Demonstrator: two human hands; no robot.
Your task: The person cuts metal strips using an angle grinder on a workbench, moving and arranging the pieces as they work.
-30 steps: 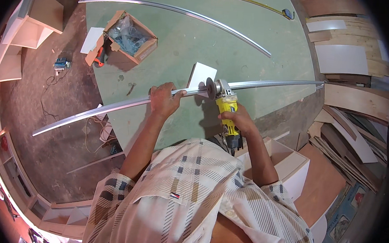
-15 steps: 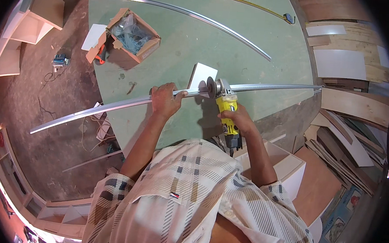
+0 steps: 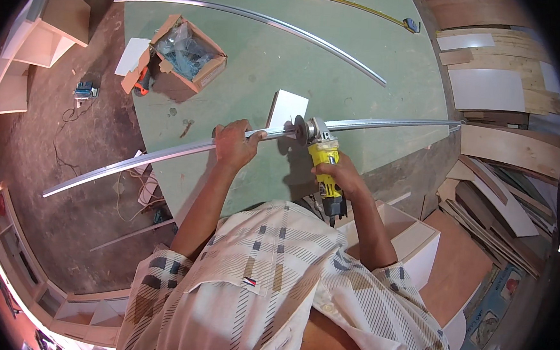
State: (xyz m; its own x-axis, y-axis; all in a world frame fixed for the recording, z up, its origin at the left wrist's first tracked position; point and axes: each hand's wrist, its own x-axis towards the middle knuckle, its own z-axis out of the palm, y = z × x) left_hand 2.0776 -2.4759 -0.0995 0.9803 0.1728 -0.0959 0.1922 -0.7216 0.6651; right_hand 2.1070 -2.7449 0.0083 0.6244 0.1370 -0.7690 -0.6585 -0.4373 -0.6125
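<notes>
A long silvery metal rail [image 3: 166,154] runs across the green tabletop [image 3: 248,64], its left end jutting past the table's edge. My left hand [image 3: 233,142] is wrapped round the rail, left of its middle. In my right hand [image 3: 341,173] is a yellow angle grinder [image 3: 324,162], held by its body. The grinder's disc [image 3: 304,131] stands at the rail, just right of my left hand; whether it touches the metal I cannot tell. A white board offcut [image 3: 290,109] lies under or against the rail beside the disc.
Another metal rail [image 3: 264,19] lies farther back. On the table's left sits an open cardboard box [image 3: 211,70] with plastic bags inside, near an orange-handled tool [image 3: 143,82]. A tape measure [image 3: 411,24] lies extended at the far right. Stacked boards [image 3: 512,151] line the right side.
The view has shifted very slightly, so everything on the table sits a little farther left. Both hands keep their holds on the rail and the grinder.
</notes>
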